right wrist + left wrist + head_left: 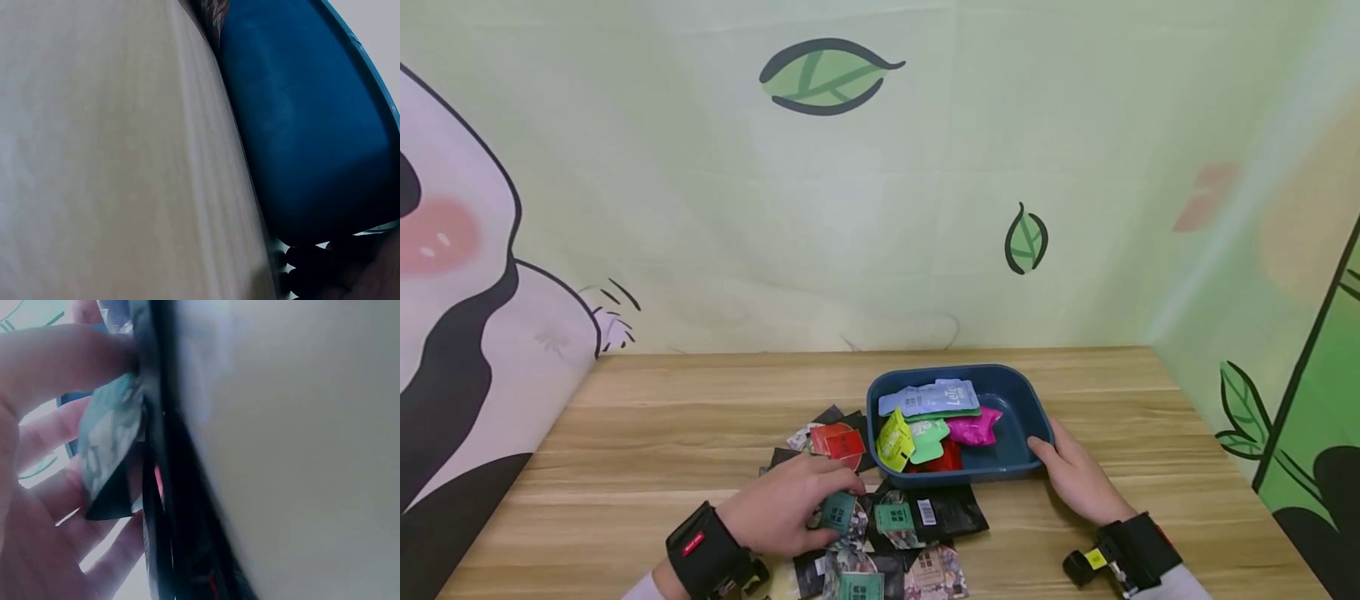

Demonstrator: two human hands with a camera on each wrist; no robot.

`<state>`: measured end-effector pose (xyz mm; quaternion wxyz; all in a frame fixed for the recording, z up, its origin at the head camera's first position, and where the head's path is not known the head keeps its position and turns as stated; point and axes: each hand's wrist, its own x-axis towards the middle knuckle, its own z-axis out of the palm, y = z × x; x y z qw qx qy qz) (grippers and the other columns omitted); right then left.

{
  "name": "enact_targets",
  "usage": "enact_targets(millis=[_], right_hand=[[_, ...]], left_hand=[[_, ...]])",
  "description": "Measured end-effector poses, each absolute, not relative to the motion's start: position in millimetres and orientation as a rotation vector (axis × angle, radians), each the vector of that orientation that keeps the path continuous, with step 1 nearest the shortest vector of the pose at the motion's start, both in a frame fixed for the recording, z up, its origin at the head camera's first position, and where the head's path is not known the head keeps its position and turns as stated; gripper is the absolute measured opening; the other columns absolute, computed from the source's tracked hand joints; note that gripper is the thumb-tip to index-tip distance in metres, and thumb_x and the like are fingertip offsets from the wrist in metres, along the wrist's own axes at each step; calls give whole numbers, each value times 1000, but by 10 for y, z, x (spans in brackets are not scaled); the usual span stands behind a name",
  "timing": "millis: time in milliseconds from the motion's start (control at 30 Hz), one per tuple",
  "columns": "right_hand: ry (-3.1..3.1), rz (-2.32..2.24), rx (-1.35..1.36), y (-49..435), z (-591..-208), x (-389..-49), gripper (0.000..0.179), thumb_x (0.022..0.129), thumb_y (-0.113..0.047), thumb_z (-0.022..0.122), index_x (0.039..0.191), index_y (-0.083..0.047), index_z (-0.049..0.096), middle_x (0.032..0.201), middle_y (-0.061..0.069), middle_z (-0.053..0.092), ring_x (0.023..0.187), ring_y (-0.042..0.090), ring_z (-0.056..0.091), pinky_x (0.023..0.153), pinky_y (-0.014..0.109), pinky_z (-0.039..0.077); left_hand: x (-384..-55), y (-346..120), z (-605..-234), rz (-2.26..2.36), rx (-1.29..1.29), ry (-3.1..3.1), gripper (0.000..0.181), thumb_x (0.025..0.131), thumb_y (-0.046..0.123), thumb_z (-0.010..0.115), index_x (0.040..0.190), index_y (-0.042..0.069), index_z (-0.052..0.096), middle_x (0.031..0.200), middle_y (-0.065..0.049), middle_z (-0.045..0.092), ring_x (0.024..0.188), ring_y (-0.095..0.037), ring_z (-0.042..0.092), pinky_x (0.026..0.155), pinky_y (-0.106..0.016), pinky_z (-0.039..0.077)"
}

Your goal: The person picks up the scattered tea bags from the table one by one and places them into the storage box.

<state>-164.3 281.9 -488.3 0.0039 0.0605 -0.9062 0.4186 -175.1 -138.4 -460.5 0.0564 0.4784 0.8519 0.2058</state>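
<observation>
My left hand (793, 504) pinches a small dark packet with a teal label (838, 511) between thumb and fingers, above a pile of similar pouches. In the left wrist view the packet (112, 447) shows teal and grey beneath the thumb. With the thumb over its right rim, my right hand (1078, 475) grips a blue plastic bin (1018, 421). Inside lie light-blue sachets (932, 397), a yellow packet (895, 442), a mint-green one (928, 439), a magenta one (975, 427) and a red one (943, 460). The right wrist view shows the bin's outer wall (300, 125).
Near the bin's front lies a black pouch with a barcode (951, 510). Red-labelled packets (837, 442) are left of the bin. A pinkish packet (936, 573) and another teal-labelled pouch (859, 583) lie at the front of the wooden table (662, 433). A printed backdrop (925, 208) stands behind.
</observation>
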Motion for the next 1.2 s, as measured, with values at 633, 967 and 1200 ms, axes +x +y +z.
enact_targets(millis=[633,967,1200], right_hand=[[-2842,1312,175,2816,-4892,-1643,67,105,-40,38,160,-5,24,158,21,33,144,38,31,112,57,25],[-2809,1320,207,2817,-4874,-1640,66,105,-37,41,158,-1,27,156,22,36,143,38,32,112,55,26],[-2811,1318,199,2825,-4897,-1649,65,105,-38,40,158,-3,27,156,20,37,142,35,34,112,55,28]], left_hand=[[-1855,-1228,-4181,1055,1627,2602,34,91,20,66,124,18,60,116,9,65,105,-2,61,89,-23,49],[-2027,-541,-4106,1060,1663,2697,33,91,25,64,124,19,59,114,10,64,93,3,57,74,-16,46],[-2130,-49,-4097,922,1732,2717,33,91,26,63,123,19,60,114,7,65,97,1,59,78,-15,46]])
